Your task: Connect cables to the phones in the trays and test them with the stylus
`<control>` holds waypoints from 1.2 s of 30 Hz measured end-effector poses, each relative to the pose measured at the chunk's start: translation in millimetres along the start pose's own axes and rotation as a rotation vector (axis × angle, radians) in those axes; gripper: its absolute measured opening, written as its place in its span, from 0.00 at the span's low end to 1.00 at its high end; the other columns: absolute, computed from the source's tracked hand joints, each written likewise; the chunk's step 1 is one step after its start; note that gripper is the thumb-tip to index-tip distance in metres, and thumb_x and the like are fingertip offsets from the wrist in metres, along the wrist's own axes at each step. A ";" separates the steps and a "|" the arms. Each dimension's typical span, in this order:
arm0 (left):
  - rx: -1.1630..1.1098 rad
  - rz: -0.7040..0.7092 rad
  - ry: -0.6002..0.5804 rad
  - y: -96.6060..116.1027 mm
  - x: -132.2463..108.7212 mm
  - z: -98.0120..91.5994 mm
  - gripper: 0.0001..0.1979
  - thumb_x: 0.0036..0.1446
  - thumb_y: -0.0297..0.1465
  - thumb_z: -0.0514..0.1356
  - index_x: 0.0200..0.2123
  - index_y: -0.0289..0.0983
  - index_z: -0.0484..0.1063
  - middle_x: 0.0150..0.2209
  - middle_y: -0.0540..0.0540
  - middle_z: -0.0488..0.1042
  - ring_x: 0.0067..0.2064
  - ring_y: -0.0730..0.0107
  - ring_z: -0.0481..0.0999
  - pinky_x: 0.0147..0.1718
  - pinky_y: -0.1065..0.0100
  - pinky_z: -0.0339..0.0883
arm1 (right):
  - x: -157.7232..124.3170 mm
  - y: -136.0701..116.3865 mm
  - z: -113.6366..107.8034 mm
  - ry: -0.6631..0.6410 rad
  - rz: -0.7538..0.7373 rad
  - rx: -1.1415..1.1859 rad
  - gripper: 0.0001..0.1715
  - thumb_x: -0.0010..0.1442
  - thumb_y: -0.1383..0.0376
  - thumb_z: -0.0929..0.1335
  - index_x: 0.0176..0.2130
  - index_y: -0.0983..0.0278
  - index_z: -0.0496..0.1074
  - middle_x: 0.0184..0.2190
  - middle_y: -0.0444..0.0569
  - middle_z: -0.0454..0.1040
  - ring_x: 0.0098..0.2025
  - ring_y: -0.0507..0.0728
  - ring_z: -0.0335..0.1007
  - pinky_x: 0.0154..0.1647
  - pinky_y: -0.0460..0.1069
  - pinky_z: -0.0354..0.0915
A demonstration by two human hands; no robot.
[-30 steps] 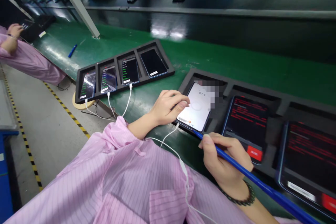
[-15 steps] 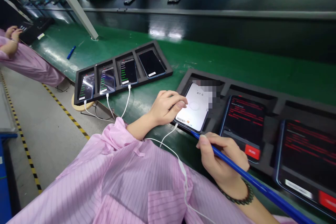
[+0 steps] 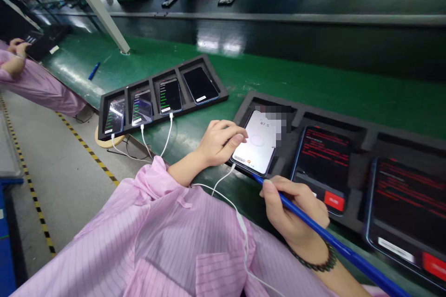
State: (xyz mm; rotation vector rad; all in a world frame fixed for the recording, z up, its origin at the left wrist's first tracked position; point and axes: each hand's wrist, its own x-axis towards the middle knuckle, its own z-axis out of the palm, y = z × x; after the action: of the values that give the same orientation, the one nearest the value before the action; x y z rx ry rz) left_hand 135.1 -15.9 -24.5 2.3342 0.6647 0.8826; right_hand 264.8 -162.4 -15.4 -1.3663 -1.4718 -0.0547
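A phone (image 3: 256, 146) with a lit white screen lies in the left compartment of the near dark tray (image 3: 249, 97). A white cable (image 3: 223, 177) runs to its lower edge. My left hand (image 3: 223, 141) rests at the phone's left side, fingers stretched out over its edge and thumb apart. My right hand (image 3: 298, 209) is closed around a long, thin, blue pen-like stick (image 3: 334, 240). The stick's pointed tip is at the phone's bottom edge; I cannot tell if it touches. Two more phones, one (image 3: 322, 167) beside it and another (image 3: 407, 209) at far right, show red text on dark screens.
A second dark tray (image 3: 223, 94) at the left holds several phones, some cabled. A blue pen (image 3: 94, 70) lies on the green bench (image 3: 167, 46). A metal post (image 3: 101, 9) stands behind. A co-worker's hands (image 3: 18, 48) show at far left.
The view has shifted very slightly. Both hands, the blue stick and the phone keep nearly the same places.
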 end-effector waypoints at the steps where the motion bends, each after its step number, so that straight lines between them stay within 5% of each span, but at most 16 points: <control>1: 0.009 -0.011 -0.011 0.2 0.0 -0.2 0.34 0.70 0.49 0.34 0.37 0.37 0.74 0.36 0.44 0.80 0.44 0.64 0.76 0.50 0.59 0.59 | 0.2 0.2 0.2 0.001 -0.004 0.003 0.09 0.61 0.72 0.69 0.31 0.62 0.66 0.19 0.40 0.72 0.18 0.48 0.69 0.17 0.42 0.63; 25: 0.013 -0.033 -0.007 0.7 0.9 -2.5 0.38 0.69 0.50 0.31 0.28 0.38 0.74 0.32 0.44 0.81 0.42 0.64 0.77 0.49 0.57 0.56 | -0.6 2.1 0.4 -0.005 -0.030 0.055 0.09 0.60 0.73 0.68 0.32 0.62 0.66 0.19 0.40 0.70 0.19 0.49 0.70 0.19 0.42 0.65; 36: -0.034 -0.003 -0.400 4.0 6.1 -3.5 0.26 0.67 0.48 0.40 0.51 0.41 0.71 0.46 0.45 0.81 0.62 0.56 0.67 0.59 0.51 0.38 | 2.6 -0.8 -1.6 -0.027 -0.055 0.047 0.09 0.61 0.72 0.68 0.32 0.62 0.65 0.20 0.40 0.70 0.18 0.48 0.68 0.19 0.42 0.63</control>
State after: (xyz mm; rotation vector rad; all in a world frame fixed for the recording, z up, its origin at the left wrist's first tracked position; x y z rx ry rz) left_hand 137.7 -13.9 -17.1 2.3785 0.4787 0.3994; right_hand 265.8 -161.9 -12.5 -1.2938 -1.5243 -0.0368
